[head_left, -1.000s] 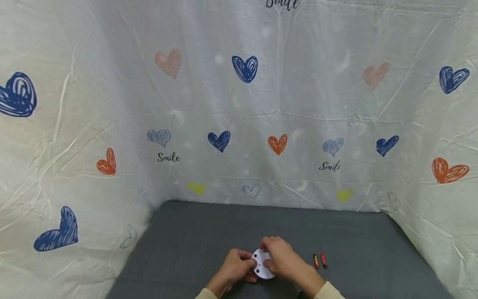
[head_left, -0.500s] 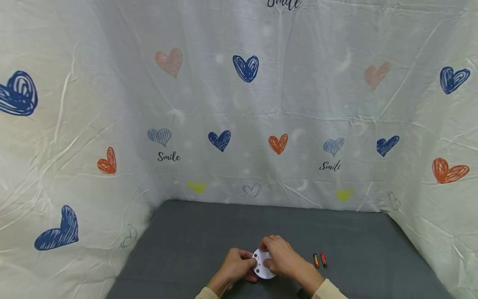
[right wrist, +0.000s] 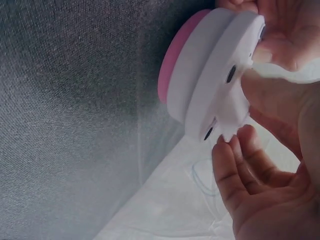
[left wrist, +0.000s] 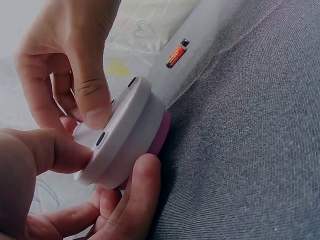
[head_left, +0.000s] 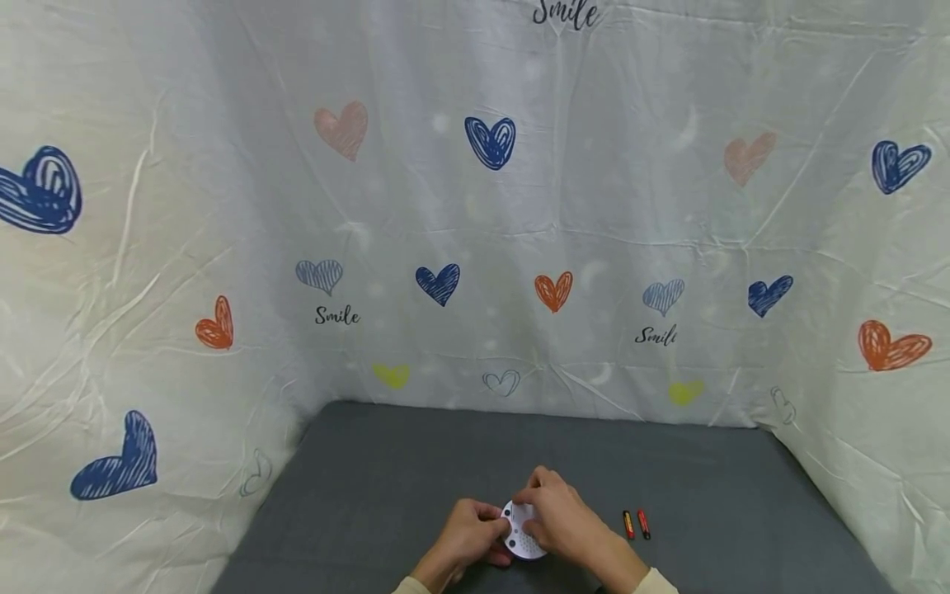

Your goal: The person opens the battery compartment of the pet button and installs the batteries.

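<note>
My left hand grips the left edge of a round white device, thumb on its flat face and fingers beneath. The device has small holes, dark oval pads and a pink base, which faces the table. At the face, my right hand pinches a small white cover between thumb and fingers. In the right wrist view this cover stands tilted out from the face, with small tabs at its end. From above, the right hand hides part of the device.
Two small batteries, one orange and black and one red and black, lie side by side on the grey tabletop, right of my right hand. A white curtain with printed hearts surrounds the table.
My right hand's fingers have shifted slightly at the device's face, with the knuckles more raised. The left hand keeps its hold. The head view has tilted up a little.
</note>
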`<state>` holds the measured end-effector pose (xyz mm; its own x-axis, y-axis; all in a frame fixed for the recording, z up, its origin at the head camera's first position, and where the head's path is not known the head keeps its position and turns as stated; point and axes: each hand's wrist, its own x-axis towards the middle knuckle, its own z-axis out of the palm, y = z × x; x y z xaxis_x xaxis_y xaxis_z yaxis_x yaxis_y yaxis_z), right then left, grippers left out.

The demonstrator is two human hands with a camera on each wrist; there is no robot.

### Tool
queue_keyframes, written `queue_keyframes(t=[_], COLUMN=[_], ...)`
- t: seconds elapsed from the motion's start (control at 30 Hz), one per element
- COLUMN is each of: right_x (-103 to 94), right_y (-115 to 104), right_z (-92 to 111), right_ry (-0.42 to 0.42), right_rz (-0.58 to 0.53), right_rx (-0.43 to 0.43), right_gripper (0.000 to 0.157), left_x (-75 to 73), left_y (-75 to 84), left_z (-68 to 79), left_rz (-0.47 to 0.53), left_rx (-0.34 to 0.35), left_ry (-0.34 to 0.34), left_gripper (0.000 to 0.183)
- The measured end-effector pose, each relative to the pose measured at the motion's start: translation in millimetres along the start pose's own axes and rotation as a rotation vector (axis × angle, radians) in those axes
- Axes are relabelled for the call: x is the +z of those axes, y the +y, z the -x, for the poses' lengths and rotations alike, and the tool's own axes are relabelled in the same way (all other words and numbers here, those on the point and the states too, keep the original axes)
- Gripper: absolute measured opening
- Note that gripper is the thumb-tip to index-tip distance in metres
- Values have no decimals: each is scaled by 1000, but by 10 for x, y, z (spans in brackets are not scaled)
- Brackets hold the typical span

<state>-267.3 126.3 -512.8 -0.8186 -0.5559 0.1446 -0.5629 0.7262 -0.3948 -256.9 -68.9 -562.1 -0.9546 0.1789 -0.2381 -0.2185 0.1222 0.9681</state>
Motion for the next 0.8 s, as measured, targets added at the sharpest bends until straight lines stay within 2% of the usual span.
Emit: queue_keyframes(t=[0.27,0.47,0.63,0.8], right_x=[53,48,-119,-381], right_y=[29,78,179,400], right_z=[-23,-34,6,143], right_ry=[108,165,217,263], right_rz=[-9,-61,-39,12], right_rx=[-41,-55,-27,13], right_gripper=[16,15,17,18], left_x=[9,28,53,63], left_y=[-1,-4,2,2], left_z=[-10,13,26,34], left_rz=[6,11,13,7], left_rx=[0,9,13,10], left_ry=[9,31,66,82], left_gripper=[27,27,30,31])
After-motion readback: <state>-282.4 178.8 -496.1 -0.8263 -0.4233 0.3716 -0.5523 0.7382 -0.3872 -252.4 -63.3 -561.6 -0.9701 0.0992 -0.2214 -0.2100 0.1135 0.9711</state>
